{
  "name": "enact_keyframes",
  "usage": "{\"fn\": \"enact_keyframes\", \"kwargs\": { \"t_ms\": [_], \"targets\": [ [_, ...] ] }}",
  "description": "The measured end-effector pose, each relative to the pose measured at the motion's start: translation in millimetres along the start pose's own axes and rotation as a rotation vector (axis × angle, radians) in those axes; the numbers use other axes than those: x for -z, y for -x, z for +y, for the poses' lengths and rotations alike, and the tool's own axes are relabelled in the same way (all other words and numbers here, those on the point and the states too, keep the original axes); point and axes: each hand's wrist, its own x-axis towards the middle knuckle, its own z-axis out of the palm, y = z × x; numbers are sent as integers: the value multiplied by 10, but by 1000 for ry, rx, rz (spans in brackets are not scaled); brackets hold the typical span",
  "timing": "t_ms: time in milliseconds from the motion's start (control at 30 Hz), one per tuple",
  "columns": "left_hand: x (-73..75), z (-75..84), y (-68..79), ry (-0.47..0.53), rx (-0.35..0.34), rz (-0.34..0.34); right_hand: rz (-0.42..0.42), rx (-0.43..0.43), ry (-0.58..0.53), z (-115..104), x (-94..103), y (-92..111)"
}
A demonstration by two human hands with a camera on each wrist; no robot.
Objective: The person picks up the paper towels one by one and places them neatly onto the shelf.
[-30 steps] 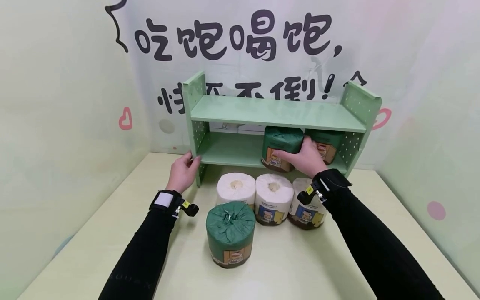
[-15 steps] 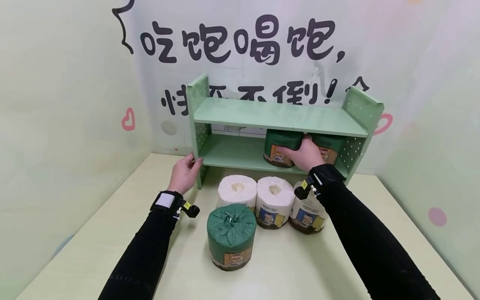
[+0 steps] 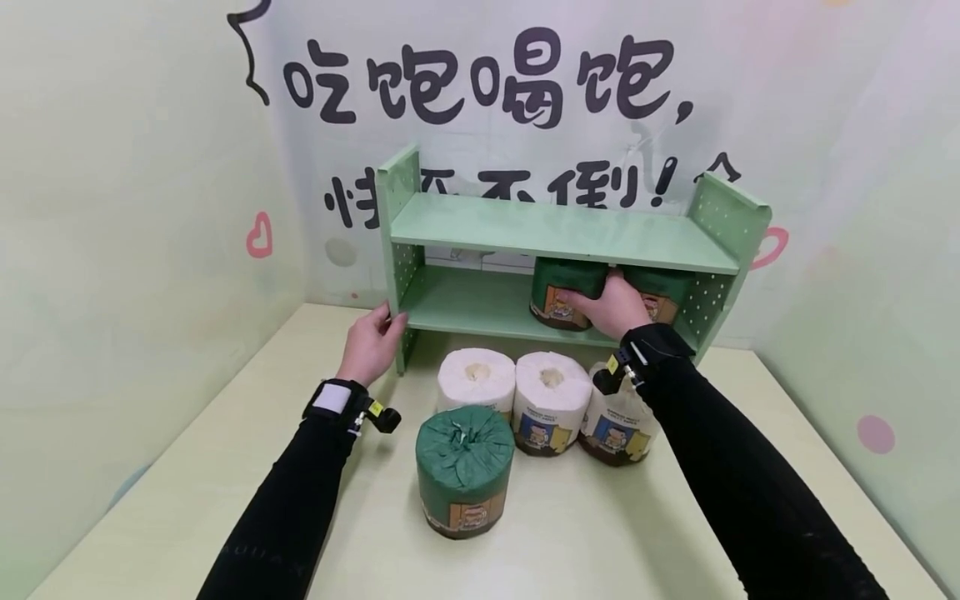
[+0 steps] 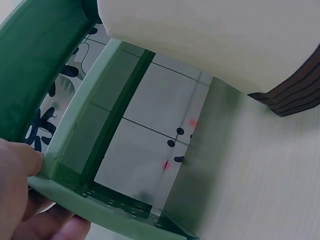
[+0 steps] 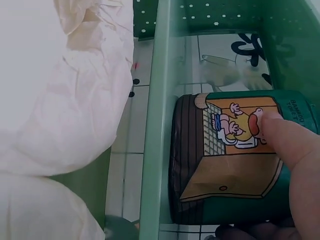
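Observation:
On the lower board of a green two-tier shelf (image 3: 480,302) stand two green-wrapped toilet paper rolls, side by side toward the right end. My right hand (image 3: 618,308) grips the left one, a green toilet paper roll (image 3: 558,292), its thumb across the printed front. The right wrist view shows that thumb pressing the label of the green roll (image 5: 235,160); the other fingers are mostly hidden. The second green roll (image 3: 663,292) sits just right of my hand, partly covered. My left hand (image 3: 369,343) pinches the shelf's left side panel; in the left wrist view the hand (image 4: 30,200) holds the green edge.
In front of the shelf, three white toilet paper rolls stand in a row: a left one (image 3: 476,377), a middle one (image 3: 551,404) and a right one (image 3: 618,429) partly behind my wrist. Nearer stands another green roll (image 3: 465,471). A printed wall backs the table (image 3: 570,533).
The right hand has pushed the gripped green roll back, deeper onto the lower board. My left hand stays on the side panel. The view has shifted slightly.

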Motion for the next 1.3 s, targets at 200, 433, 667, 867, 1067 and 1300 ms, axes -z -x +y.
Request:
{"fn": "enact_keyframes", "kwargs": {
  "t_ms": [200,433,667,867,1067,1300],
  "targets": [
    [-4,12,12,2,9,-7,-45,-47,-7,0,31,99],
    [-5,6,12,5,9,2,-63,-103,-61,209,7,73],
    [7,24,22,-2,11,-2,-51,-28,-209,-108,166,526],
    [15,35,26,-3,16,6,-61,69,-256,-230,165,778],
    [10,-9,30,-9,26,10,-92,140,-302,-279,64,962],
    [6,-3,4,-15,28,3,-151,237,-382,-349,-59,1251]
  ]
}}
